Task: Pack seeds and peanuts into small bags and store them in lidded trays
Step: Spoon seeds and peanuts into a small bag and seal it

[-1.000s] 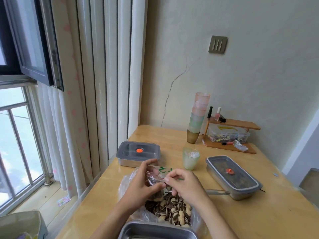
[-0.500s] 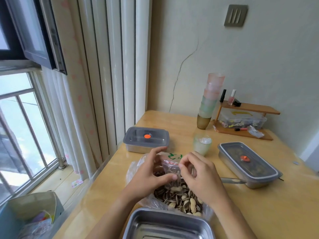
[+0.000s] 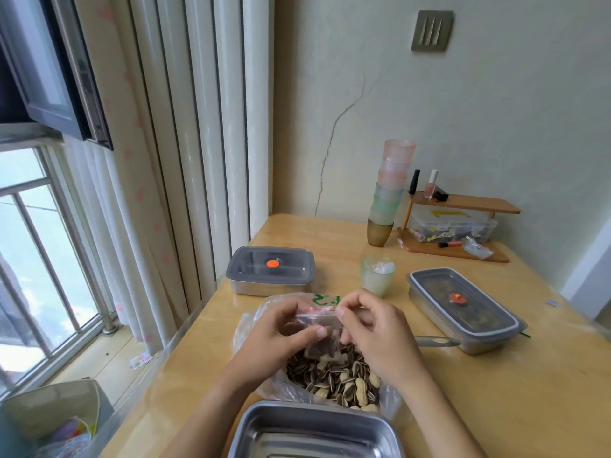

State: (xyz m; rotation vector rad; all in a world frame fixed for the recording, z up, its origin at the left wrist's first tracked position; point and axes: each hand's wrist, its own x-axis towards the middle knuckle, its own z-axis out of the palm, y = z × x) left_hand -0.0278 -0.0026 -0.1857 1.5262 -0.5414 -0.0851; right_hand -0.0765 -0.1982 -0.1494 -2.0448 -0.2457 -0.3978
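We've drawn the small bag [image 3: 322, 332] top flat.
Fingers of left hand [image 3: 281, 337] and right hand [image 3: 380, 335] pinch it above the seeds [image 3: 334, 375]; sealing looks next.

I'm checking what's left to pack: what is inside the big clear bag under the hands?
Striped seeds and pale peanuts lie mixed in the big clear bag. The left hand and right hand, pinching a small bag over it, hide its rear contents.

One wide-angle view, worn on the head. We look forward and down across the table [image 3: 496, 385] toward the far wall [image 3: 479, 127], with the window [image 3: 43, 259] at our left. The left hand [image 3: 274, 335] and right hand [image 3: 377, 328] sit nearest us, low and central.
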